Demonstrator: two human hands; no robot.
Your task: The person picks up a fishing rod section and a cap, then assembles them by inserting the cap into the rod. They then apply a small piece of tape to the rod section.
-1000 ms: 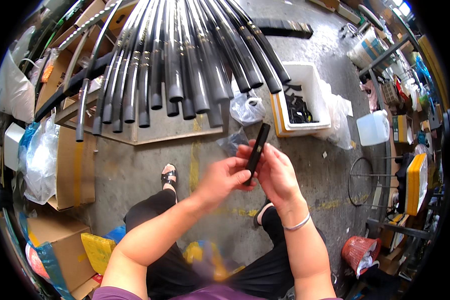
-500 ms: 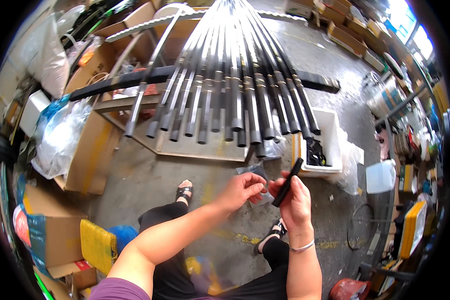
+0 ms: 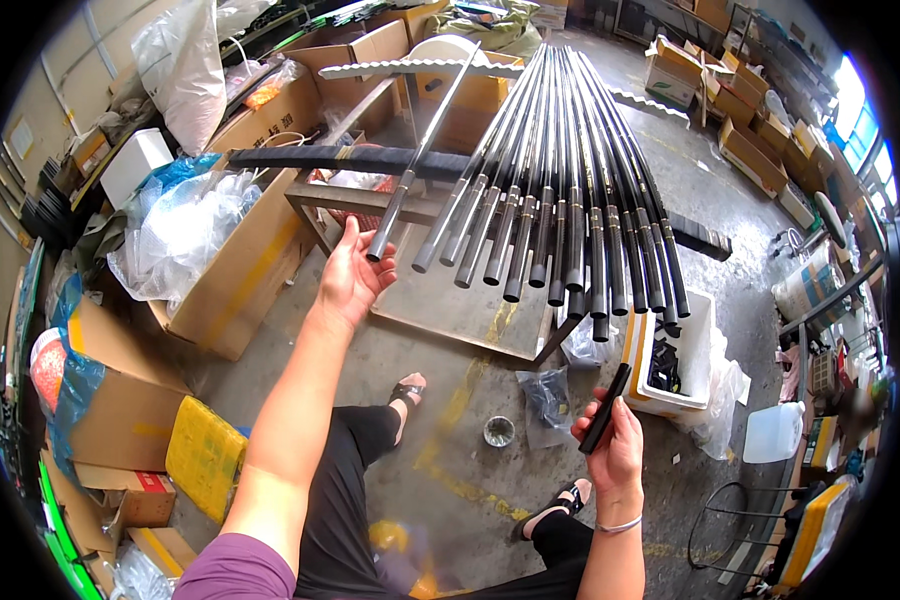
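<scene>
A fan of long, dark, glossy rods (image 3: 555, 190), which look like fishing rods, lies across a rack with butt ends toward me. One rod (image 3: 410, 170) lies apart at the left. My left hand (image 3: 348, 285) is at that rod's near end, fingers spread and palm up around it; whether they touch it I cannot tell. My right hand (image 3: 618, 450) is closed on a short black tube (image 3: 606, 408), held tilted in front of the white foam box (image 3: 698, 370). Dark small parts (image 3: 663, 365) lie inside that box.
The rack has a black padded bar (image 3: 705, 236) and a metal frame (image 3: 450, 333). Cardboard boxes (image 3: 235, 275) and plastic bags line the left. On the floor stand a small round tin (image 3: 499, 431), a plastic bag (image 3: 545, 400) and a translucent jug (image 3: 773, 432).
My left hand has moved from beside my right hand out to the single rod's end, and its fingers have spread. My right hand still holds the black tube, slightly lower. The view has shifted.
</scene>
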